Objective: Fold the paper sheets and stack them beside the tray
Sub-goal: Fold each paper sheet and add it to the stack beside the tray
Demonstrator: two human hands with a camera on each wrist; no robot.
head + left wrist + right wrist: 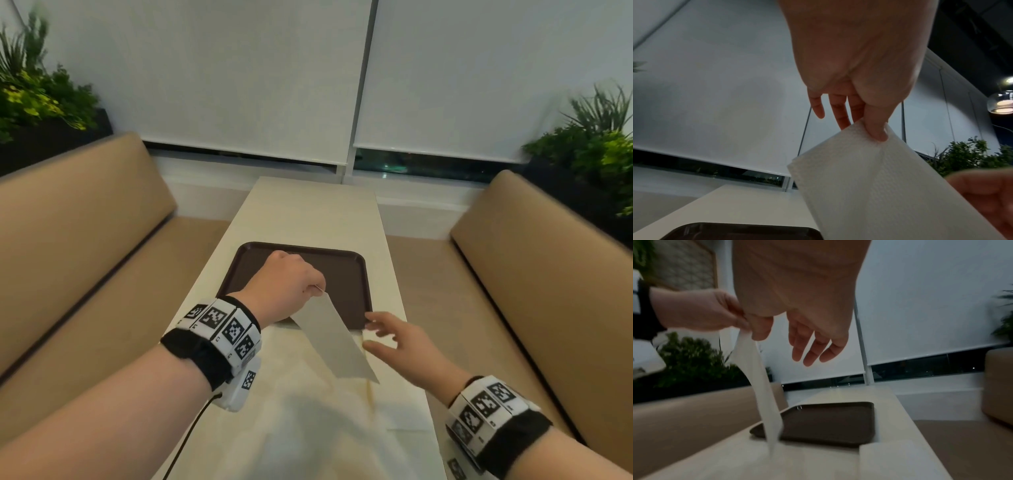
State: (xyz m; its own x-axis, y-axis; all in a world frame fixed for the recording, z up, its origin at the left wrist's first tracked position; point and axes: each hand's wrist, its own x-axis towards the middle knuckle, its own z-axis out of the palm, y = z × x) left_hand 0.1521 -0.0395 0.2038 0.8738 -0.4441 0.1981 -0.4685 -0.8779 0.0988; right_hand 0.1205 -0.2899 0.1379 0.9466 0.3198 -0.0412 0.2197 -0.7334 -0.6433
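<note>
The left hand [284, 287] pinches the top corner of a white, embossed, folded paper sheet [337, 346] between thumb and forefinger, its other fingers loosely extended in the left wrist view, and holds the sheet up off the pale cream counter [308, 212] so that it hangs slanting down toward the right hand [400, 342]. The right hand is spread wide with relaxed fingers and holds nothing; it hovers just beside the hanging sheet's right edge, and whether its fingertips touch the paper cannot be told. Beyond both hands lies a dark brown rectangular plastic tray [346, 270] with rounded corners, flat on the counter, the left hand poised above its near part. Beneath the hands, on the near side of the tray, more white paper sheets [308, 428] lie spread flat on the counter, one edge reaching the tray's near rim. Tan upholstered benches [85, 219] flank the counter on both sides, with green plants [41, 92] behind them and white roller blinds [222, 75] beyond.
</note>
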